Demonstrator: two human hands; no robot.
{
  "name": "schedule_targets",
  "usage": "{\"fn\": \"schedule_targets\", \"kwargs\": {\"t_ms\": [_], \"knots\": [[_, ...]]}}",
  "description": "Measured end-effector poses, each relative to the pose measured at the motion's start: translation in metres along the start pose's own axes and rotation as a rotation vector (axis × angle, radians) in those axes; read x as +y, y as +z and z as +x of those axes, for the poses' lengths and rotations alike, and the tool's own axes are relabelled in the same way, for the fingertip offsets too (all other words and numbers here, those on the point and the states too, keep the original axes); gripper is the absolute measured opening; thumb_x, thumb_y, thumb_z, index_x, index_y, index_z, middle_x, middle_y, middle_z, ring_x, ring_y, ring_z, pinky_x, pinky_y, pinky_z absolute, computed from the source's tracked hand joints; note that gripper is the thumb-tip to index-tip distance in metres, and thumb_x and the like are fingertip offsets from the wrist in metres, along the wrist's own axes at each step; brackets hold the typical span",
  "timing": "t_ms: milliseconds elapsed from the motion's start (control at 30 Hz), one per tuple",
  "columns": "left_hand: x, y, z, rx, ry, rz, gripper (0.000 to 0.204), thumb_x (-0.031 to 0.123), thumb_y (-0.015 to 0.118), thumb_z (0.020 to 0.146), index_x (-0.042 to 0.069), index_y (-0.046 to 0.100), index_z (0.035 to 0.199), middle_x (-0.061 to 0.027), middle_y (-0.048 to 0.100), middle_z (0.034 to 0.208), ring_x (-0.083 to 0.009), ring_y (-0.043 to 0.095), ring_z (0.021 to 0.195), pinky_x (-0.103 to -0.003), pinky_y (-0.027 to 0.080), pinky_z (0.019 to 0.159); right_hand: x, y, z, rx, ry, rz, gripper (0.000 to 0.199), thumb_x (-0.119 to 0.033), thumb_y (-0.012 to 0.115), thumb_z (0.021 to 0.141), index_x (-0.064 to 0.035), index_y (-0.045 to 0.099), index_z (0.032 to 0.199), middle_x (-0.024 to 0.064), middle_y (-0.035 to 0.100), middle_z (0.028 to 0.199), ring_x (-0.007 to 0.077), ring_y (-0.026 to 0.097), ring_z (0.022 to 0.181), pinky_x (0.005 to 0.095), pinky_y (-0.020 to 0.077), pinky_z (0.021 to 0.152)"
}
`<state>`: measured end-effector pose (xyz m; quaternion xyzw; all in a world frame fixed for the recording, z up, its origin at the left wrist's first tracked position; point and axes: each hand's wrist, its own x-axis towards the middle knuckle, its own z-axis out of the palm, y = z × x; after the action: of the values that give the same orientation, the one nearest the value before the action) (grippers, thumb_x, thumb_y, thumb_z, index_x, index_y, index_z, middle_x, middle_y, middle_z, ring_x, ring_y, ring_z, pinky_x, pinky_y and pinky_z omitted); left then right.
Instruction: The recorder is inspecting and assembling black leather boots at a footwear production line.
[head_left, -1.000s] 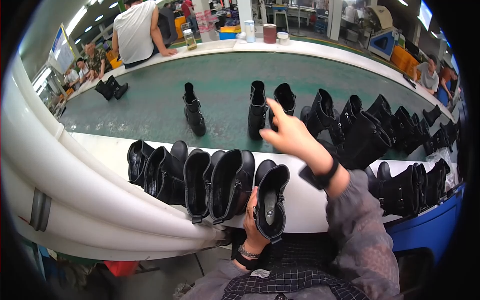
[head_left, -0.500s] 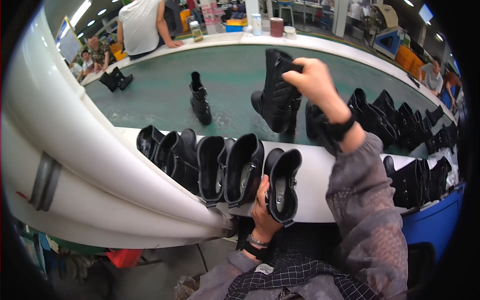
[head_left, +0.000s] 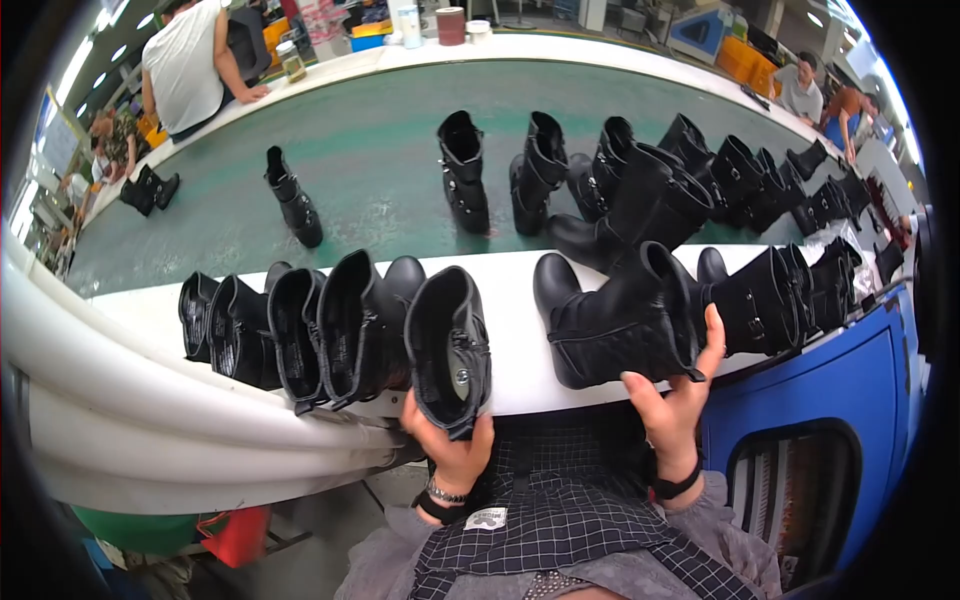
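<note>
While both of my hands were busy at the white desk [head_left: 520, 330], I judged myself to be in the middle of pairing boots. My left hand [head_left: 450, 445] had its fingers [head_left: 425, 425] wrapped from below around a black boot [head_left: 450, 345] standing with its opening toward me, at the right end of a row of boots [head_left: 290, 335] lined along the desk's near edge. My right hand [head_left: 675, 400] held a second boot [head_left: 615, 320] by the back of its shaft, fingers closed on it, the boot lying on its side on the desk with its toe pointing left. More boots [head_left: 620, 185] stood on the green belt [head_left: 370, 160] beyond. As I saw it, the next move called for bringing the right boot alongside the left one, lined up as neatly as the row.
</note>
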<state>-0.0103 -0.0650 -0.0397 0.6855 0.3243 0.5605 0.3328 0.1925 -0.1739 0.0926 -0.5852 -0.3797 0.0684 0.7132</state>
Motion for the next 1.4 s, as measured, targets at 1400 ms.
{"fn": "schedule_targets", "kwargs": {"t_ms": [1400], "knots": [[0.093, 0.089, 0.074, -0.703, -0.349, -0.707, 0.055, 0.016, 0.078, 0.081, 0.003, 0.049, 0.126, -0.0050, 0.057, 0.115, -0.0150, 0.055, 0.107, -0.031, 0.043, 0.095, 0.140, -0.013, -0.082, -0.036, 0.655, 1.197, 0.047, -0.015, 0.053, 0.092, 0.0046, 0.044, 0.135, 0.0179, 0.063, 0.117, 0.0244, 0.064, 0.097, 0.0312, 0.0510, 0.083]]}}
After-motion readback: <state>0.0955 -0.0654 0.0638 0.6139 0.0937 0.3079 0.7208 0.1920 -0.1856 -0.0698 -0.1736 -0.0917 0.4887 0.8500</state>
